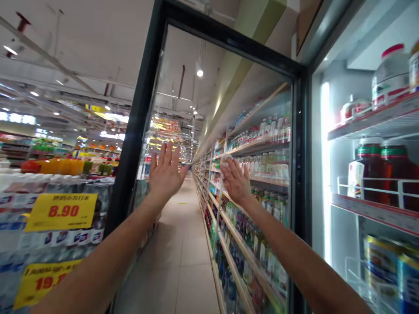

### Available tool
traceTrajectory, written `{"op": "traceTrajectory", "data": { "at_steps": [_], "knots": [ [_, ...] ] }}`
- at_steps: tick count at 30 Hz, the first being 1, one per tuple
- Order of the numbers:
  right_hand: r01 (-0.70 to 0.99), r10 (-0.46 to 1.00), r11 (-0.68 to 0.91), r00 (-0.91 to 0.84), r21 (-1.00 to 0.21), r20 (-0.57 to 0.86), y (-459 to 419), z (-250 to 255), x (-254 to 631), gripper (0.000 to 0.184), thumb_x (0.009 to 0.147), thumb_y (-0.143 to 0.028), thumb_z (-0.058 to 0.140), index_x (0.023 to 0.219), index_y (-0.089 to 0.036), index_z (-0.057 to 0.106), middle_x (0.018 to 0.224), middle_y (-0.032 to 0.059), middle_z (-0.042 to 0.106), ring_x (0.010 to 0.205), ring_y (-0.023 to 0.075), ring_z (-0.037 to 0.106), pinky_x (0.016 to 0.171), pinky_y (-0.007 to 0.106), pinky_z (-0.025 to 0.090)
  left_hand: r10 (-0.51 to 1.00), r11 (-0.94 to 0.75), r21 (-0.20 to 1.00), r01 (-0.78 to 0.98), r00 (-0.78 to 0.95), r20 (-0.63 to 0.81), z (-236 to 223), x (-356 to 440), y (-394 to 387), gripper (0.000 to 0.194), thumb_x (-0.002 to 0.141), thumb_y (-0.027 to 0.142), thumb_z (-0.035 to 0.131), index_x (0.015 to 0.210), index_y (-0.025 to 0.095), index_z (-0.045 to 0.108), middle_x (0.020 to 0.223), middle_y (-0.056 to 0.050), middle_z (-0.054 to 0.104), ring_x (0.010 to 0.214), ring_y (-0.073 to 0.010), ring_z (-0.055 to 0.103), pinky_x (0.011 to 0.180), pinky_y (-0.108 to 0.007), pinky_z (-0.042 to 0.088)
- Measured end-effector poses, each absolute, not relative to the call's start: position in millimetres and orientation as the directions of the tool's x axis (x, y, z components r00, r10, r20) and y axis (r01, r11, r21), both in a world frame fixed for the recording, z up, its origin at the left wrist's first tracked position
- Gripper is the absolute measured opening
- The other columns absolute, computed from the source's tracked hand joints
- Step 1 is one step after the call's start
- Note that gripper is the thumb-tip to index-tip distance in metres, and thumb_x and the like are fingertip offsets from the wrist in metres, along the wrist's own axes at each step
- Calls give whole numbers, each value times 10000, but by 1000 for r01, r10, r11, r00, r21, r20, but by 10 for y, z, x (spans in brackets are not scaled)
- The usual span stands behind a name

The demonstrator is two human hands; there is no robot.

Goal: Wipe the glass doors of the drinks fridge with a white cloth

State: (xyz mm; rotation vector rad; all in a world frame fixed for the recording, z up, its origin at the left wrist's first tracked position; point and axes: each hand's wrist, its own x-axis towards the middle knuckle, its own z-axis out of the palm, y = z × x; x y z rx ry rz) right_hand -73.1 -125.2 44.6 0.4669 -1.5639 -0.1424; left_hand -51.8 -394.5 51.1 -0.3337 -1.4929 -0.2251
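A glass cooler door with a black frame stands open in front of me. My left hand is raised at the left part of the pane, fingers spread and palm turned to the glass, holding nothing. Further right, my right hand is up against the pane with a small white cloth under its fingers. The cloth looks crumpled and mostly covered by the hand; whether it is fabric or tissue I cannot tell. Through the glass show shelves of bottles and the aisle floor.
At right the lit cooler holds dark bottles, a white bottle with a red cap and cans on shelves. Stacked bottled drinks with a yellow price sign stand at left, close to the door's edge.
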Motion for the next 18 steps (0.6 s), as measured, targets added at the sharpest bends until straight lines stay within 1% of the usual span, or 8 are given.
{"op": "traceTrajectory", "data": {
  "at_steps": [2, 4, 6, 8, 12, 13, 15, 18],
  "knots": [
    [-189, -205, 961, 4, 202, 979, -974, 405, -728, 511, 859, -242, 366, 1363, -307, 322, 1460, 50, 289, 1350, 222, 227, 1069, 527, 180, 53, 928, -68, 365, 51, 997, 529, -505, -3965, 599, 883, 473, 356, 1391, 174, 247, 1488, -76, 186, 1368, -263, 155, 1124, -467, 83],
    [-164, 138, 977, 11, -135, 990, -587, 375, -733, 523, 862, -247, 329, 1383, -271, 287, 1468, 97, 254, 1340, 260, 243, 1024, 587, 220, 60, 925, -69, 374, 37, 998, 535, -481, -3955, 592, 889, 468, 350, 1391, 174, 238, 1497, -65, 158, 1371, -262, 139, 1126, -469, 73],
    [-148, 377, 917, 13, -371, 926, -324, 299, -739, 524, 862, -255, 313, 1384, -231, 291, 1468, 140, 234, 1330, 294, 258, 984, 621, 252, 62, 926, -72, 371, 38, 997, 489, -448, -3862, 574, 898, 445, 347, 1382, 152, 247, 1498, -79, 145, 1371, -270, 130, 1118, -499, 79],
    [-153, 402, 906, 23, -395, 915, -319, 154, -735, 519, 864, -256, 308, 1380, -201, 306, 1467, 159, 230, 1334, 298, 246, 984, 608, 264, 60, 923, -74, 377, 47, 997, 367, -414, -3661, 570, 898, 433, 358, 1372, 131, 263, 1493, -101, 152, 1369, -277, 134, 1112, -511, 95],
    [-191, -50, 980, 5, 50, 999, -640, -188, -711, 504, 864, -244, 342, 1368, -258, 333, 1464, 99, 270, 1353, 238, 222, 1057, 510, 220, 134, 900, -132, 416, 23, 991, -10, -383, -3132, 614, 872, 446, 405, 1387, 154, 243, 1470, -123, 218, 1371, -252, 144, 1119, -479, 102],
    [-196, -112, 975, -6, 109, 994, -639, -247, -704, 501, 864, -241, 349, 1363, -277, 339, 1460, 86, 284, 1350, 232, 234, 1065, 505, 207, 153, 897, -145, 418, 16, 988, -87, -380, -3036, 620, 870, 445, 407, 1393, 163, 229, 1467, -124, 226, 1371, -248, 140, 1118, -482, 91],
    [-184, -24, 983, -5, 22, 1000, -468, -320, -696, 503, 863, -237, 344, 1364, -280, 336, 1453, 95, 295, 1340, 246, 259, 1053, 533, 210, 156, 899, -143, 415, 2, 988, -183, -367, -2928, 626, 869, 435, 411, 1400, 174, 208, 1468, -122, 219, 1374, -247, 128, 1114, -492, 75],
    [-154, 347, 929, 38, -337, 937, -88, -400, -693, 520, 862, -235, 315, 1381, -217, 307, 1448, 161, 277, 1317, 301, 296, 979, 597, 283, 140, 899, -118, 423, -23, 990, -199, -329, -2911, 621, 865, 417, 424, 1400, 178, 216, 1474, -116, 208, 1376, -247, 117, 1115, -489, 65]
  ]
}}
